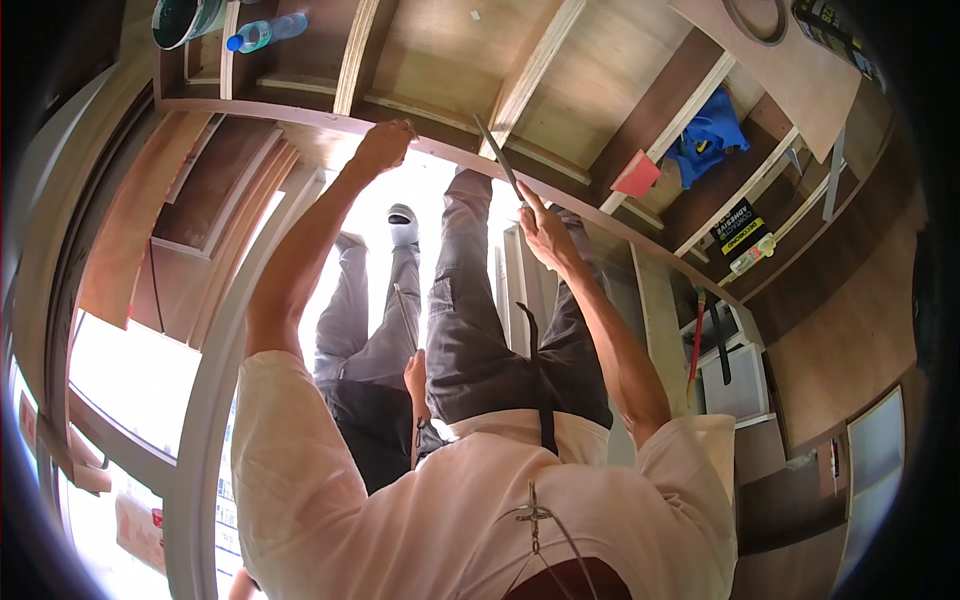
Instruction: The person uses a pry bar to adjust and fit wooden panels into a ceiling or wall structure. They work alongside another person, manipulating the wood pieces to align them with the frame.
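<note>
Plywood framework [440, 60] of ribs and panels fills the upper half of the view, from about 10 o'clock to 2 o'clock, and its curved front edge [300, 115] runs from the upper left down toward 3 o'clock. Both arms of the person, in a pale short-sleeved shirt [450, 500], reach up to this edge from the lower part of the picture. Between the arms, near the centre, grey trousers [460, 330] and one grey and white shoe [402, 225] are visible against a very bright opening. At 9 o'clock stands a curved wooden wall with a pale arched frame [215, 380]. At 3 o'clock, lower compartments hold a white box [735, 385], a tool with a red handle [695, 340] and a dark one just beside it. At 2 o'clock a blue cloth [710, 135] lies in a compartment, with a small red sheet [637, 173] near it and a yellow and black label further right. At 11 o'clock a green bucket [185, 18] and a blue plastic bottle [265, 32] sit on the framework. The left hand [383, 145] is at 12 o'clock, its fingers curled over the curved front edge, gripping it. The right hand [545, 228] is just right of centre, clenched around the lower end of a long, thin, flat metal tool [497, 158]. This tool points up and to the left, and its upper end lies across the curved front edge, between two ribs.
</note>
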A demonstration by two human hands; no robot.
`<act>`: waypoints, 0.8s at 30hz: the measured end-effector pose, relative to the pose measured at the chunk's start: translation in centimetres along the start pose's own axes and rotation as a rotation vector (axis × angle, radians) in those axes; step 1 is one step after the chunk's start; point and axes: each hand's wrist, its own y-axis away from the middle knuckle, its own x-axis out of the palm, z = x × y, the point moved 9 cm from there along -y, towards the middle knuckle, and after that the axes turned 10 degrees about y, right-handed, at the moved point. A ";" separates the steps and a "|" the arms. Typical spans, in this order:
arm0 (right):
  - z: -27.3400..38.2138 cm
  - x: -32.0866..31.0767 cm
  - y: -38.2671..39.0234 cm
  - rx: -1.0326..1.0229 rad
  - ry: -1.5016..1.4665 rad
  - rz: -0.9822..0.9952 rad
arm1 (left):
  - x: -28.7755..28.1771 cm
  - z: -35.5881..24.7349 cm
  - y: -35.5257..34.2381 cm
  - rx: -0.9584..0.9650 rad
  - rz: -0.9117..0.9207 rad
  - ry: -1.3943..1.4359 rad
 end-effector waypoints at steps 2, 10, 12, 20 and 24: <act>0.5 -1.0 1.0 -0.020 -0.128 -0.072 | -1.4 1.2 0.1 -0.086 -0.106 -0.009; 2.0 -1.3 3.4 0.100 -0.191 0.067 | -1.8 1.4 0.0 -0.052 -0.259 -0.106; 2.4 -1.0 3.6 0.073 -0.224 0.019 | -2.1 1.5 -0.5 -0.078 -0.249 -0.119; 2.7 -0.8 4.4 0.001 -0.236 -0.081 | -3.0 5.9 0.4 -0.323 -0.376 0.235; 2.4 -0.7 4.7 0.106 -0.215 0.049 | -2.0 2.7 0.2 -0.074 -0.301 0.161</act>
